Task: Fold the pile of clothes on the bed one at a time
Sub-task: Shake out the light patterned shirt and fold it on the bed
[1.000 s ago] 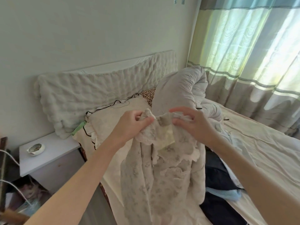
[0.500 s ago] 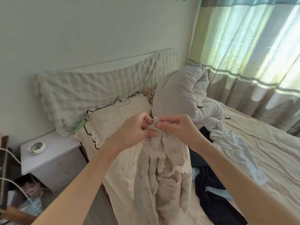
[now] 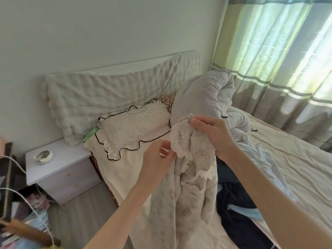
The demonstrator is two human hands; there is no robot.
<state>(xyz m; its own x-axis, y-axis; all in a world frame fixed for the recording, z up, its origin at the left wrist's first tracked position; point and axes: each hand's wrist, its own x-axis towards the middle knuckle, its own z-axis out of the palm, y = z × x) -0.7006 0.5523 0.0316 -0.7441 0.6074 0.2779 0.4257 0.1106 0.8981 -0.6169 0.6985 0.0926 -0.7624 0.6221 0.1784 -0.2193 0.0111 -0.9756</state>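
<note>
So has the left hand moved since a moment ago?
Yes. The left hand has dropped away from the right hand, lower against the frilled pillow, and now touches the printed garment lower down, at its lace edge.

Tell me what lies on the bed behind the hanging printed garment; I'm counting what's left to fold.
Right of the printed garment show dark clothing, a light blue piece and white fabric. Anything directly behind its folds is covered.

Plain wall (image 3: 107,24), sunlit striped curtain (image 3: 280,51), grey nightstand (image 3: 59,169).
</note>
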